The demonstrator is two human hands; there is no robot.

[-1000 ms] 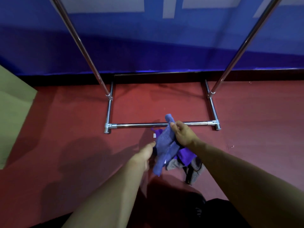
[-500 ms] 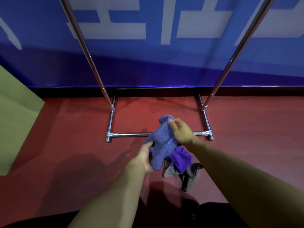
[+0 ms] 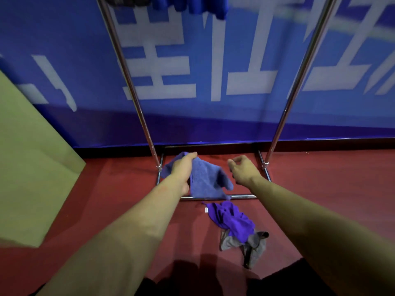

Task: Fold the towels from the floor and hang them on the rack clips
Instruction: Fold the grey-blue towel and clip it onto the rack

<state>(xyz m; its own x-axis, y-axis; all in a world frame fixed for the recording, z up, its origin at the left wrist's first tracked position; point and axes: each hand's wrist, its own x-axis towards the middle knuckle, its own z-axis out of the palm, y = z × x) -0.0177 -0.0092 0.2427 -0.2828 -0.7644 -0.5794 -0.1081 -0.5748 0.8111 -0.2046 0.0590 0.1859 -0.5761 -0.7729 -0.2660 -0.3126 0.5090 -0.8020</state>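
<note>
Both arms are stretched out over the red floor [image 3: 106,189]. The left hand [image 3: 183,165] pinches one blue towel [image 3: 205,180] by its top edge, so it hangs long-side down by the rack [image 3: 132,86] base. The right hand [image 3: 242,167] hovers beside it, fingers loosely curled, holding nothing. Two more on the floor: a purple towel [image 3: 233,218] and a grey towel [image 3: 252,246].

Blue towel [image 3: 205,180] held aloft; purple towel [image 3: 233,218], grey towel [image 3: 252,246] on floor.
</note>
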